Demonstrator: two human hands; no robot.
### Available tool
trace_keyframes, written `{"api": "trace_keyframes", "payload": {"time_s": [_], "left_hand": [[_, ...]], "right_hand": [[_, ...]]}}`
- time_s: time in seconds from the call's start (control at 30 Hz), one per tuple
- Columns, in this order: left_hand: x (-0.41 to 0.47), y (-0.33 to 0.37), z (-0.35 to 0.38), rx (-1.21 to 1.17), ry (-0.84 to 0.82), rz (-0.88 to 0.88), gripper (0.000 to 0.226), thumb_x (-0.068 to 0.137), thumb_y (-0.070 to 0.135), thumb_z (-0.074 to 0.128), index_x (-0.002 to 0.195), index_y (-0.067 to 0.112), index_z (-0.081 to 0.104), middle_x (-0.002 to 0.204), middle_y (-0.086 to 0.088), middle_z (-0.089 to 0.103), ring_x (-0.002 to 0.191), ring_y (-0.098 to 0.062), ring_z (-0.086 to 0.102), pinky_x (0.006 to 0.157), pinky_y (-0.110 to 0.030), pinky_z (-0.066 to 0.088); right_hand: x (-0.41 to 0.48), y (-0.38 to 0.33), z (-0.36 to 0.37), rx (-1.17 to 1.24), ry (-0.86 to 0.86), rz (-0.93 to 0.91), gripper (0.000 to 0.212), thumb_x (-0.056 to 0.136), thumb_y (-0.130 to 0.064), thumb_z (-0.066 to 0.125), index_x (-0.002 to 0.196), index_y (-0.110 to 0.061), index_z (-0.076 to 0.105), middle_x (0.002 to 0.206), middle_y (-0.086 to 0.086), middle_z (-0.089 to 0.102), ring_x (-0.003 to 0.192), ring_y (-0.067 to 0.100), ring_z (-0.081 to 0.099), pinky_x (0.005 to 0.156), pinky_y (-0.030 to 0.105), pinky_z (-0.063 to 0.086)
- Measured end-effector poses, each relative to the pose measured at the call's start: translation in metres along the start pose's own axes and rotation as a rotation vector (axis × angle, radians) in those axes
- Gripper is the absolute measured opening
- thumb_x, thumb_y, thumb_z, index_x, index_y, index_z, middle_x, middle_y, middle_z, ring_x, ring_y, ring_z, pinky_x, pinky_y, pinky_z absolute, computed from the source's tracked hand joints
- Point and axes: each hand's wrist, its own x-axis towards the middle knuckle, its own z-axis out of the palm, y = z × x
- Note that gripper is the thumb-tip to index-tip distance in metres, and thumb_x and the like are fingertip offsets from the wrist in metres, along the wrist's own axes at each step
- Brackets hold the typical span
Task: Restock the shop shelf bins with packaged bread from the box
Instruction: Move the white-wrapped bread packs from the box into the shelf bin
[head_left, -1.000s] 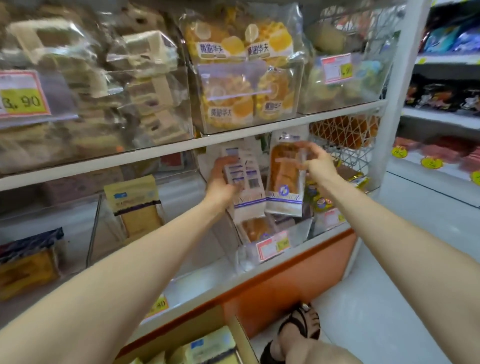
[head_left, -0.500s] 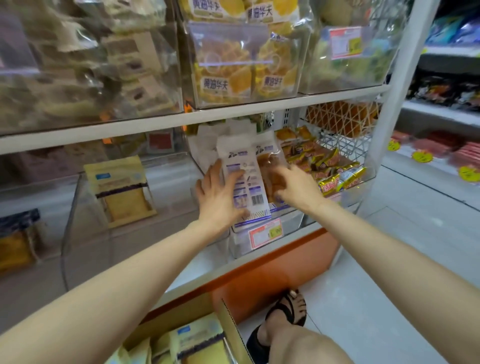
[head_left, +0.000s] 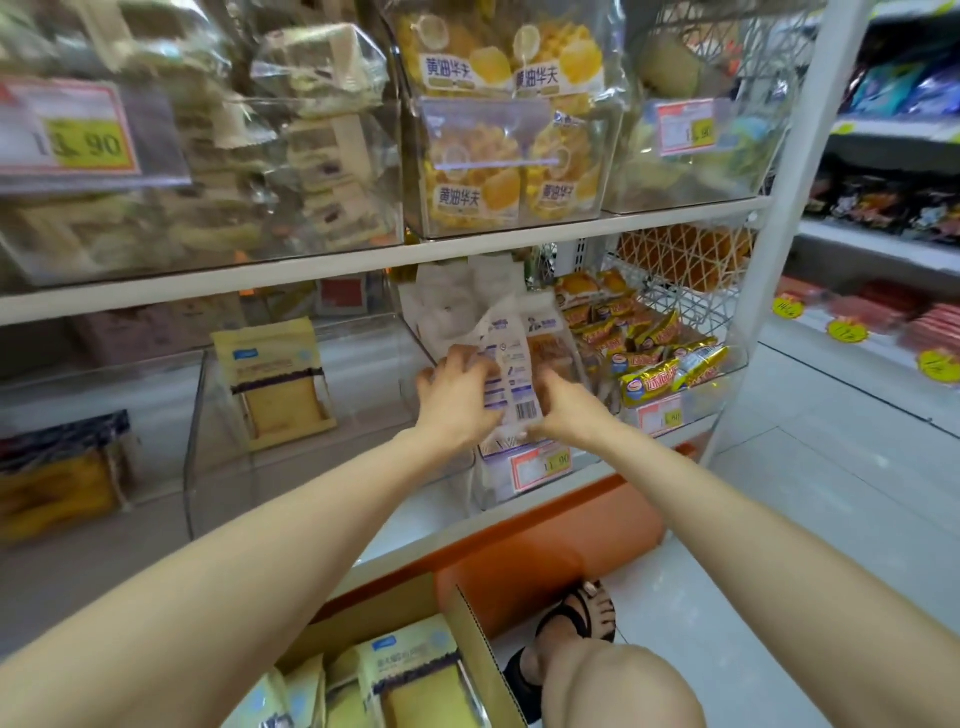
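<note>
Head cam, I see the left hand and right hand both gripping one white bread packet, fingers curled round its edges, at the clear bin

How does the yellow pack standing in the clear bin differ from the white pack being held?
The yellow pack stands alone and untouched; the white pack is held by the left hand and right hand. The yellow pack looks wider, with a dark band; the white pack shows a barcode. Both are packaged bread.

White bread packet with purple print, yellow packets in brown box, orange shelf base.
</note>
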Motion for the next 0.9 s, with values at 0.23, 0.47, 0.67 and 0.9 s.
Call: {"api": "trace_keyframes", "payload": {"time_s": [0.23, 0.47, 0.67, 0.9], "left_hand": [[0.003, -0.013, -0.020, 0.059, -0.163, 0.063, 0.053, 0.083, 0.030, 0.060, 0.134, 0.027, 0.046, 0.141, -0.003, 0.035, 0.127, -0.021, 0.040, 0.108, -0.043, 0.022], [0.002, -0.030, -0.013, -0.120, -0.066, 0.007, 0.057, 0.083, 0.025, 0.061, 0.137, 0.027, 0.042, 0.142, -0.002, 0.025, 0.127, -0.022, 0.039, 0.109, -0.036, 0.018], [0.001, -0.026, -0.007, -0.022, -0.082, 0.069, 0.040, 0.085, 0.028, 0.055, 0.125, 0.029, 0.055, 0.138, 0.000, 0.041, 0.128, -0.020, 0.039, 0.113, -0.046, 0.011], [-0.012, -0.016, -0.015, 0.063, -0.071, 0.099, 0.032, 0.087, 0.037, 0.055, 0.118, 0.031, 0.058, 0.141, 0.001, 0.041, 0.131, -0.025, 0.026, 0.108, -0.046, 0.015]], "right_hand": [[0.014, -0.015, -0.001, -0.198, -0.136, 0.147, 0.050, 0.074, -0.041, 0.077, 0.112, -0.012, 0.060, 0.109, 0.004, 0.066, 0.099, 0.024, 0.063, 0.075, 0.030, 0.048], [0.025, -0.023, 0.020, -0.134, 0.029, 0.067, 0.058, 0.068, -0.037, 0.081, 0.118, -0.017, 0.058, 0.113, 0.009, 0.066, 0.105, 0.029, 0.063, 0.083, 0.034, 0.050], [0.023, -0.014, 0.000, -0.054, -0.211, 0.086, 0.040, 0.075, -0.021, 0.078, 0.109, -0.007, 0.063, 0.109, 0.010, 0.067, 0.088, 0.021, 0.062, 0.079, 0.030, 0.051], [-0.007, -0.012, -0.028, 0.072, 0.121, 0.029, 0.029, 0.083, -0.021, 0.070, 0.109, -0.013, 0.061, 0.101, 0.005, 0.066, 0.085, 0.024, 0.068, 0.078, 0.042, 0.057]]}}
